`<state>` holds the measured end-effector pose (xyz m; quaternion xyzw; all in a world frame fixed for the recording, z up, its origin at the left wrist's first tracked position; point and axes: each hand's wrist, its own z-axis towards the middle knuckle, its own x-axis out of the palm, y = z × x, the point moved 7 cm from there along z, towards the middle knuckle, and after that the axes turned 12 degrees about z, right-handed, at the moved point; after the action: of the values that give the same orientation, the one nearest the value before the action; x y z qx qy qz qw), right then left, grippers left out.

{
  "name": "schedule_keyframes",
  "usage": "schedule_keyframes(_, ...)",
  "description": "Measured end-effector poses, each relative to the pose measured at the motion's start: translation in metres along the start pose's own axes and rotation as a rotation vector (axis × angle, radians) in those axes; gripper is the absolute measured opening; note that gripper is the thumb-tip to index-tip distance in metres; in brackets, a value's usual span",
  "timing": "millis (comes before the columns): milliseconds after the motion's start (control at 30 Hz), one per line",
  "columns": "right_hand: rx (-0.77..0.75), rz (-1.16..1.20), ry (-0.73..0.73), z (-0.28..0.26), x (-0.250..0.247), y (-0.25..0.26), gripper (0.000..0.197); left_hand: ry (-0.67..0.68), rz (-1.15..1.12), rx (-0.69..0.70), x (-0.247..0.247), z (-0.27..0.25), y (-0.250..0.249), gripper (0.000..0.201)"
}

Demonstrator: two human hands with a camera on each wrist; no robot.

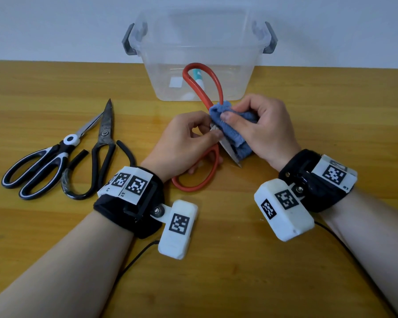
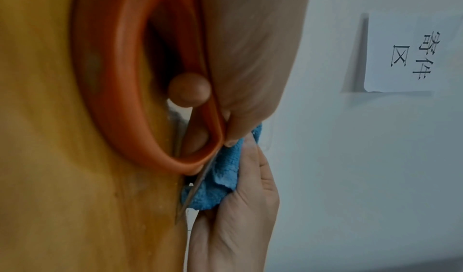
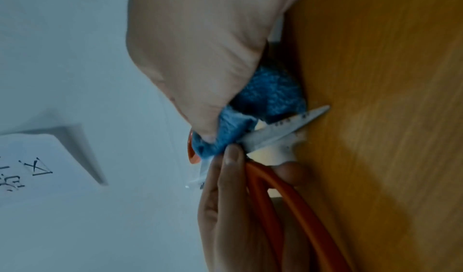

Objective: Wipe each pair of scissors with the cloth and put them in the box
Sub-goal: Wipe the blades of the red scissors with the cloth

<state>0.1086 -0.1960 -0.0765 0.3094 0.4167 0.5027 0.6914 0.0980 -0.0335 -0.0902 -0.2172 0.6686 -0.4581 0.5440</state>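
Note:
Red-handled scissors (image 1: 215, 164) are spread open above the wooden table (image 1: 331, 106), one loop toward the clear box (image 1: 241, 72), the other toward me. My left hand (image 1: 207, 134) pinches them near the pivot. My right hand (image 1: 234, 113) grips a blue cloth (image 1: 238, 138) folded over a blade (image 1: 232, 154) whose tip points down at the table. In the left wrist view the red handle (image 2: 105, 98) fills the frame beside the cloth (image 2: 220, 181). The right wrist view shows the cloth (image 3: 265, 90) wrapped round the bare blade (image 3: 283, 129).
Two more pairs lie on the table at left: black-and-white handled scissors (image 1: 44, 166) and all-black scissors (image 1: 104, 138). The box has grey latches and holds a teal-and-white item (image 1: 197, 76). A paper sign (image 2: 413, 54) hangs on the wall.

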Motion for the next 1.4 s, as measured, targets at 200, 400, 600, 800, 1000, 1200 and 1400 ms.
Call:
schedule_keyframes(200,0.154,0.107,-0.434,0.006,-0.041,-0.024,0.014,-0.04,-0.065,0.028,-0.002,-0.005,-0.005,0.014)
schedule_keyframes(400,0.193,0.224,-0.374,0.006,-0.032,-0.021,0.013,-0.131,-0.147,-0.013,-0.009,-0.004,-0.002,0.015)
schedule_keyframes(600,0.184,0.355,-0.299,0.006,-0.025,-0.017,0.005,-0.18,-0.318,-0.038,-0.013,-0.001,0.006,0.019)
schedule_keyframes(800,0.203,0.355,-0.294,0.006,-0.025,-0.018,0.013,-0.256,-0.447,-0.013,-0.02,-0.004,0.003,0.016)
schedule_keyframes(1000,0.186,0.399,-0.274,0.006,-0.024,-0.014,0.008,-0.303,-0.611,0.002,-0.021,0.001,0.007,0.013)
schedule_keyframes(1200,0.191,0.425,-0.264,0.006,-0.023,-0.014,0.007,-0.329,-0.647,0.02,-0.025,0.002,0.01,0.012)
schedule_keyframes(1400,0.212,0.447,-0.263,0.005,-0.022,-0.012,0.006,-0.344,-0.654,0.041,-0.028,0.001,0.011,0.011)
